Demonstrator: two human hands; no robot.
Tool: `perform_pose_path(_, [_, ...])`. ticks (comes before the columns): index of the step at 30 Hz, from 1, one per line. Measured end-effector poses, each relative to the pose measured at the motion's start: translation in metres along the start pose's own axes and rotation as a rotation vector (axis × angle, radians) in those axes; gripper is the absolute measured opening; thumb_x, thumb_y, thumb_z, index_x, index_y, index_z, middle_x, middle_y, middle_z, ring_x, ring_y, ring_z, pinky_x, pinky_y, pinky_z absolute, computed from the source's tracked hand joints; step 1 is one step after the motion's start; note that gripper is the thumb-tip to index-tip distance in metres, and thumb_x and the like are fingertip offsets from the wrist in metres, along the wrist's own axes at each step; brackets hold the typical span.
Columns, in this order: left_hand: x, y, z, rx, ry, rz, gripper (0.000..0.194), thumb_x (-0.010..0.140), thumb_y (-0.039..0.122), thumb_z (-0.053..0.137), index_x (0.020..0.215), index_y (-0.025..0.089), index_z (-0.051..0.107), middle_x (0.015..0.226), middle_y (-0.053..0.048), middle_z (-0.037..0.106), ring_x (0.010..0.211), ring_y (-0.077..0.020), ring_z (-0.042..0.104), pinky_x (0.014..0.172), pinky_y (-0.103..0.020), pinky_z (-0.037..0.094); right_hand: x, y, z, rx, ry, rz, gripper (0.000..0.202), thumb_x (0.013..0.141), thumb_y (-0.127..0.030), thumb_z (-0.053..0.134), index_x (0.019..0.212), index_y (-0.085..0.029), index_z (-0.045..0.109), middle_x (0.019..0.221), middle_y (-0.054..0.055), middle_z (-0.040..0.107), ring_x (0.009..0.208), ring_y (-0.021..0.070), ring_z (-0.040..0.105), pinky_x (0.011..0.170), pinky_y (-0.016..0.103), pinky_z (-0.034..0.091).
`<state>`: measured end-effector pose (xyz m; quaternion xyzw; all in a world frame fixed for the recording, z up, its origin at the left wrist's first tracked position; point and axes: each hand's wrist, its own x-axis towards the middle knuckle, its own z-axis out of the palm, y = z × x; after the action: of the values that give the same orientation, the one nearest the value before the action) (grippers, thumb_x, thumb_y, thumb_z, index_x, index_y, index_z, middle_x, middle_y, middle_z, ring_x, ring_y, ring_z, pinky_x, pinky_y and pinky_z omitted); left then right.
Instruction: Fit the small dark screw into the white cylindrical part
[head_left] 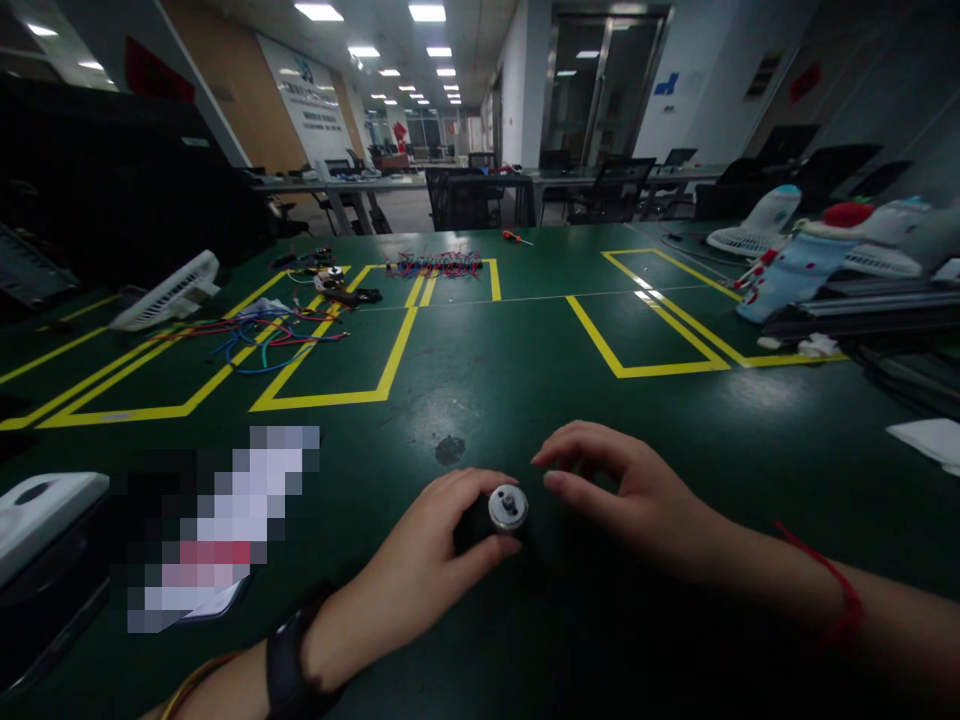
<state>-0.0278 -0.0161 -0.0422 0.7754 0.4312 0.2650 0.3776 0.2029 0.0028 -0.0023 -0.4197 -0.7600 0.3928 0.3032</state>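
Between the thumb and fingers of my left hand (431, 545) is a small cylindrical motor (508, 508). It stands upright with its round silver end facing up, showing a central stub and dark holes. Its lower side is hidden in shadow and behind the hand. Just to the right, my right hand (630, 495) hovers over the dark green table (495, 400) with nothing in it. Its thumb and index finger are apart, and it does not touch the motor.
A phone-like object, pixelated (225, 540), lies at left beside a white-and-black device (52, 560). Tangled wires (277, 335), a white fan (169, 292) and a screwdriver (516, 238) lie farther back. A light-blue bottle (799, 265) stands right. Yellow tape (322, 402) marks the tabletop.
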Motion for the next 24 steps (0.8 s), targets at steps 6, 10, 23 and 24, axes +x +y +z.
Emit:
perform_pose_path(6, [-0.001,-0.001,-0.001,0.029,-0.007,-0.013,0.040,0.087,0.025,0.067,0.123,0.033,0.052,0.122,0.001,0.060,0.112,-0.0223,0.055,0.099,-0.040,0.042,-0.011,0.035,-0.001,0.357,0.109,0.272,0.019,0.089,-0.038,0.061,0.092,-0.020,0.066,0.081,0.000,0.063,0.073,0.0127,0.058,0.062,0.024,0.045])
perform_pose_path(10, [-0.003,-0.001,-0.001,0.034,-0.013,-0.010,0.039,0.088,0.025,0.066,0.123,0.035,0.050,0.122,0.002,0.059,0.112,-0.0215,0.055,0.099,-0.039,0.042,-0.013,0.038,0.000,0.537,0.200,0.347,0.020,0.089,-0.039,0.061,0.087,-0.019,0.065,0.074,-0.001,0.061,0.067,0.0108,0.056,0.058,0.023,0.044])
perform_pose_path(23, [-0.003,0.001,-0.001,0.039,-0.011,0.000,0.038,0.088,0.023,0.065,0.122,0.032,0.052,0.121,-0.001,0.060,0.111,-0.0225,0.056,0.098,-0.040,0.043,-0.015,0.036,0.003,0.380,0.125,0.292,0.023,0.089,-0.041,0.060,0.088,-0.019,0.067,0.076,0.001,0.062,0.071,0.0131,0.057,0.063,0.025,0.045])
perform_pose_path(24, [-0.003,0.001,-0.001,0.037,-0.010,0.000,0.037,0.088,0.024,0.065,0.122,0.031,0.052,0.121,-0.002,0.060,0.111,-0.0230,0.056,0.098,-0.041,0.043,-0.014,0.035,0.002,0.342,0.112,0.276,0.023,0.089,-0.040,0.059,0.088,-0.019,0.067,0.077,0.001,0.062,0.072,0.0134,0.057,0.064,0.025,0.045])
